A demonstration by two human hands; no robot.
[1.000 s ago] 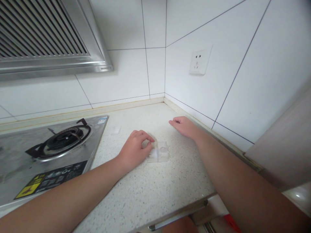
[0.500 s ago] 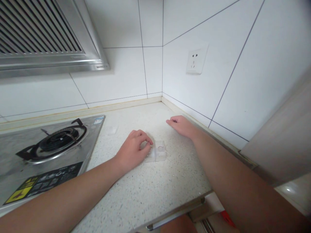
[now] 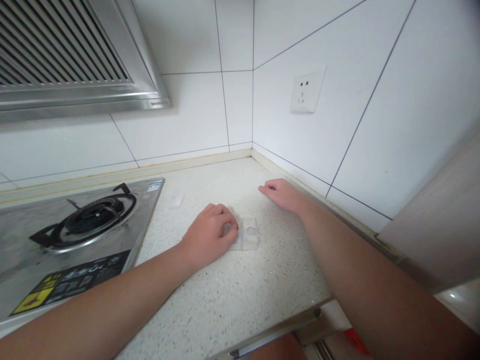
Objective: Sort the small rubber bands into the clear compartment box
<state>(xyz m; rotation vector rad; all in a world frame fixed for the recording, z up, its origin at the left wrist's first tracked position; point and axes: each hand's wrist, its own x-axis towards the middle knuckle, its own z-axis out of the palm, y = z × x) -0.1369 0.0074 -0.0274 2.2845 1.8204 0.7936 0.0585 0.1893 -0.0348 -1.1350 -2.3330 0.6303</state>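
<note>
A small clear plastic case (image 3: 250, 236) with a few compartments lies flat on the speckled countertop (image 3: 210, 300). My left hand (image 3: 212, 231) is over the left part of this case, its thumb and forefinger pinched together at it. The hand hides that end of the case, and its other fingers are curled. Beyond the case and to the right, my right hand (image 3: 279, 192) rests near the wall with its fingers curled into a loose fist. Whatever may be inside that fist is hidden.
To the left is a gas stove (image 3: 93, 215) with a black burner. A range hood (image 3: 86, 60) hangs above it. A small clear plastic piece (image 3: 175, 201) lies beside the stove. The right tiled wall holds a socket (image 3: 306, 94). An open drawer (image 3: 311, 325) shows below the counter edge.
My left hand has settled lower, its thumb and forefinger drawing together at the case. My right hand stays in the same pose. The whole view has shifted slightly.
</note>
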